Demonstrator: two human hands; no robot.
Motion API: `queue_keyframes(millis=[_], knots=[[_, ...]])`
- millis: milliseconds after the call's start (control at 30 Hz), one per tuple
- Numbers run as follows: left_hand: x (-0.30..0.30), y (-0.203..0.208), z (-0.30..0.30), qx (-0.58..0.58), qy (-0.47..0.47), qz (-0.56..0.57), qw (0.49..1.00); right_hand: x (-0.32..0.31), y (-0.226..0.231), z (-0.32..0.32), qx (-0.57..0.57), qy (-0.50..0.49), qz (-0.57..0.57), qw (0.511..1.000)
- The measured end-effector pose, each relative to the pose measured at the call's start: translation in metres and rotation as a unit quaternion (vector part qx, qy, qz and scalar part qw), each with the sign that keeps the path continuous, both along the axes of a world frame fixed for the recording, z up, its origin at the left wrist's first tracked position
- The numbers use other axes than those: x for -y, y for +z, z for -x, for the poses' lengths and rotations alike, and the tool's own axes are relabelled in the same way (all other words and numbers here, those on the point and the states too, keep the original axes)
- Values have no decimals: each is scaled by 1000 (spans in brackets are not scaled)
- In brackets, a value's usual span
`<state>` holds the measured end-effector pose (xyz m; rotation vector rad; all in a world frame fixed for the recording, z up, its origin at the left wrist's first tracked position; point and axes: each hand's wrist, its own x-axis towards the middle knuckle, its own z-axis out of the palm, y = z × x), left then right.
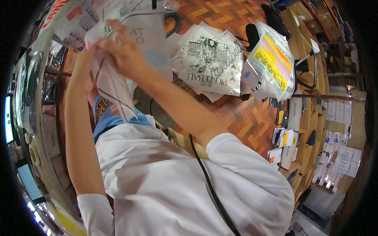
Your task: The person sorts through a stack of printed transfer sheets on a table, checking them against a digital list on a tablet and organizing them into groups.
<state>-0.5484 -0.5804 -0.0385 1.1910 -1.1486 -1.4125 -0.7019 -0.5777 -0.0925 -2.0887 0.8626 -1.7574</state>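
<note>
In the upper left of the frame, the left hand (pixel 85 65) and right hand (pixel 128 55) pinch a creased, translucent whitish sheet (pixel 111 84), seemingly plastic, tapering downward; blur obscures exact finger placement.

The thin sheet (pixel 112 87) I hold looks like smooth, translucent plastic film, faintly glossy. My shirt (pixel 157 188) is soft matt cloth; the parquet floor (pixel 258 118) is wood with a low sheen, the boxes (pixel 321 80) dull brown cardboard.

Sheet stack (pixel 208 67): far centre. Sheet bundle (pixel 271 61): just right of stack. Loose sheet (pixel 112 88): left of stack. Cardboard bins (pixel 311 129): right side. Floor (pixel 248 122): between stack and bins.
</note>
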Motion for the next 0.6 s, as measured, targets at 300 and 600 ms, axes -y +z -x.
queue_keyframes(millis=[300, 600], knots=[[-37, -25, 19, 23, -33, -117, 992, 11, -21, 2, 98, 61, -258, 959], [-22, -76, 28, 76, -12, -143, 987, 29, -94, 51, 171, 128, -333, 918]])
